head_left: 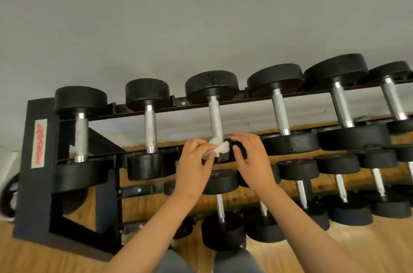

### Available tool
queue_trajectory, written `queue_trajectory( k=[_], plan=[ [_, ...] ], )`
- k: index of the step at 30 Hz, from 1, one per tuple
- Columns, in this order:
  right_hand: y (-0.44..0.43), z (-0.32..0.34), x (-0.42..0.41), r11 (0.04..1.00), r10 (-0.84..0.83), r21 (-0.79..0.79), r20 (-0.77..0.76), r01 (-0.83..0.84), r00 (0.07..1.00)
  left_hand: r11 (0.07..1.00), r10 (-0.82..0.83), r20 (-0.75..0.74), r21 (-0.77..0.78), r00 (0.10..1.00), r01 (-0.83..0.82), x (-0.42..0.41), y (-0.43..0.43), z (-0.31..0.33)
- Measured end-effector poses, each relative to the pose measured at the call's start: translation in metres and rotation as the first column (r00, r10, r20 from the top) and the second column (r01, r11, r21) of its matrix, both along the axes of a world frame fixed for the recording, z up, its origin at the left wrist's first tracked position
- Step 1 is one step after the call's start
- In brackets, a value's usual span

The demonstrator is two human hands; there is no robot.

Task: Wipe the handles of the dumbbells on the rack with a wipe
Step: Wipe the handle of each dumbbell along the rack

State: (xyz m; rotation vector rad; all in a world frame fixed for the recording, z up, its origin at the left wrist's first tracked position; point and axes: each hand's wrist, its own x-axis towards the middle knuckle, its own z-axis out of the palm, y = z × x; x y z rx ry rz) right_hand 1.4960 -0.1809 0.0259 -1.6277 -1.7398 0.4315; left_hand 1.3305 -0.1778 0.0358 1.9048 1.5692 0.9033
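Two grey-clad knees [237, 261] at the bottom edge, nearest the lens. Above them the black rack [38, 174] spans the frame from lower left to upper right against a grey wall [178, 15], dumbbells [281, 111] lined along its top rail. Wooden floor [368, 248] below. At centre, the left hand [194, 161] pinches the crumpled white wipe [219, 147] at the lower end of the third dumbbell's handle [215, 116]. The right hand [250, 156], fingers loosely curled, rests on that dumbbell's near head.
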Motion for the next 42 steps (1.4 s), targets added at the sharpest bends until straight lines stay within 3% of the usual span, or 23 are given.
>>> queue_trajectory(
  k=[4, 9, 12, 17, 23, 29, 35, 42],
  plan=[
    [0.001, -0.005, 0.009, 0.991, 0.079, -0.101, -0.088, -0.088, 0.993, 1.0, 0.013, -0.009, -0.028, 1.0, -0.013, 0.018, -0.015, -0.004],
    [0.0, -0.006, 0.014, 0.989, 0.077, -0.11, -0.215, -0.102, 0.974, 0.999, -0.03, -0.09, -0.017, 0.996, 0.029, 0.017, -0.015, -0.003],
    [-0.001, -0.004, 0.013, 0.986, 0.076, -0.125, -0.243, -0.109, 0.967, 0.998, -0.042, -0.053, -0.04, 0.998, 0.04, 0.023, -0.008, 0.004],
    [-0.001, -0.006, 0.004, 0.988, 0.047, -0.134, -0.237, -0.081, 0.97, 0.999, 0.023, 0.076, -0.026, 0.997, -0.021, 0.035, 0.003, 0.012],
    [-0.002, -0.008, 0.007, 0.982, 0.072, -0.154, -0.223, -0.108, 0.972, 0.998, -0.061, -0.012, -0.023, 0.998, 0.061, 0.03, -0.02, -0.002],
    [-0.001, -0.009, 0.004, 0.984, 0.056, -0.158, -0.19, -0.087, 0.98, 0.996, 0.024, 0.095, -0.094, 0.995, -0.015, 0.025, 0.013, 0.011],
    [-0.001, -0.014, 0.001, 0.99, 0.06, -0.118, -0.1, -0.072, 0.993, 0.996, -0.023, 0.11, -0.081, 0.994, 0.032, 0.024, -0.008, 0.002],
    [0.001, -0.01, -0.001, 0.986, -0.002, -0.164, -0.18, -0.028, 0.984, 0.963, -0.243, -0.017, -0.123, 0.97, 0.239, 0.014, 0.007, 0.007]
  ],
)
